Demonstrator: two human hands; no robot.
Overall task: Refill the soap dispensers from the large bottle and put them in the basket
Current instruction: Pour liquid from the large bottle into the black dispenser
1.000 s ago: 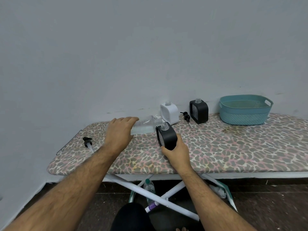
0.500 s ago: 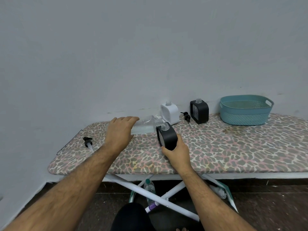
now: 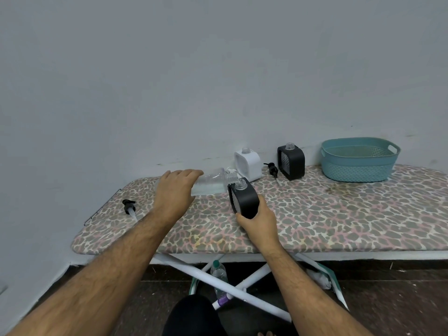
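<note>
My left hand (image 3: pixel 175 192) grips a clear large bottle (image 3: pixel 211 183), tipped on its side with its mouth at the open neck of a black soap dispenser (image 3: pixel 243 198). My right hand (image 3: pixel 258 223) holds that dispenser from below, tilted toward the bottle, just above the ironing board (image 3: pixel 339 219). A white dispenser (image 3: pixel 248 164) and a second black dispenser (image 3: pixel 291 162) stand uncapped by the wall. A teal basket (image 3: pixel 358 160) sits at the far right of the board.
A black pump head (image 3: pixel 128 207) lies at the board's left end, and another pump head (image 3: pixel 272 169) lies between the white and black dispensers. Under the board, a plastic bottle (image 3: pixel 219 278) stands by the white crossed legs. A grey wall runs behind the board.
</note>
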